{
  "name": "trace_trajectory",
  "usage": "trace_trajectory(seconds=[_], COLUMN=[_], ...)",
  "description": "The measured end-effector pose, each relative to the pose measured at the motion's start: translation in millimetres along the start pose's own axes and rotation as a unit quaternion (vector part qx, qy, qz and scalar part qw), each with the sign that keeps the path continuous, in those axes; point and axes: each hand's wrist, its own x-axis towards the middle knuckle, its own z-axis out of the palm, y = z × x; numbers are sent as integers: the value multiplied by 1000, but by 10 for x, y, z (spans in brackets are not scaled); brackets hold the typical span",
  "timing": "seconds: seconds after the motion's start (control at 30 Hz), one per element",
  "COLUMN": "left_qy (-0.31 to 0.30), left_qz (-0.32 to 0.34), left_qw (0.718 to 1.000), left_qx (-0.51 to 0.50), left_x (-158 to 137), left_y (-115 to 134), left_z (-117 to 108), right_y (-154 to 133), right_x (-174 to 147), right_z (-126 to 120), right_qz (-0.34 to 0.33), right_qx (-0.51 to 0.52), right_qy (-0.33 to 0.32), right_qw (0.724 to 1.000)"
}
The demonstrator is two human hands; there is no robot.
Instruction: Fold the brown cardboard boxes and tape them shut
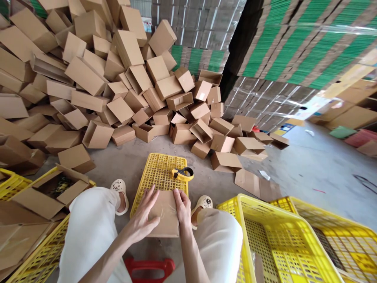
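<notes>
A closed cardboard box point(165, 208) lies between my hands on an upturned yellow plastic crate point(153, 167). Along the box's left side is my left hand point(144, 214), its fingers stretched and apart, the thumb over the top face. My right hand point(183, 206) grips the right edge, thumb on top, with the fingertips partly hidden. Just beyond the box, a yellow and black tape dispenser point(180, 175) rests on the crate.
A large heap of cardboard boxes point(123, 82) fills the floor ahead and left. Yellow crates point(265, 220) stand at right. At left, another crate point(44, 243) holds an open box point(53, 196). Strapped cardboard stacks point(294, 43) rise behind. Between my legs is a red stool point(150, 265).
</notes>
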Motion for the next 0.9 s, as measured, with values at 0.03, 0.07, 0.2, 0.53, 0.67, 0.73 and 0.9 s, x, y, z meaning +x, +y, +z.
trace_trajectory(seconds=[0.03, 0.07, 0.2, 0.53, 0.67, 0.73, 0.9], left_qy=[3, 7, 6, -32, -30, -29, -4], left_qz=[3, 5, -1, -22, -24, -20, -9], left_qw=[1000, 1000, 1000, 999, 999, 999, 1000], left_qx=[-4, -6, -8, -28, -23, -22, -13], left_x=[3, 6, 3, -16, -17, -15, -11], left_y=[-4, -9, -20, 19, 35, 33, -4], left_z=[7, 13, 19, -47, -62, -65, -23], right_y=[0, 0, 1, -2, -5, -2, -10], right_x=[3, 4, -2, -17, -18, -17, -15], right_z=[2, 3, -5, -10, -10, -12, -10], right_qz=[1, 3, 1, 4, 3, 3, 3], right_qx=[0, 0, 1, 0, 8, 7, -4], right_qy=[1, 1, -3, -3, -9, -9, -3], right_qw=[1000, 1000, 1000, 1000, 1000, 1000, 1000])
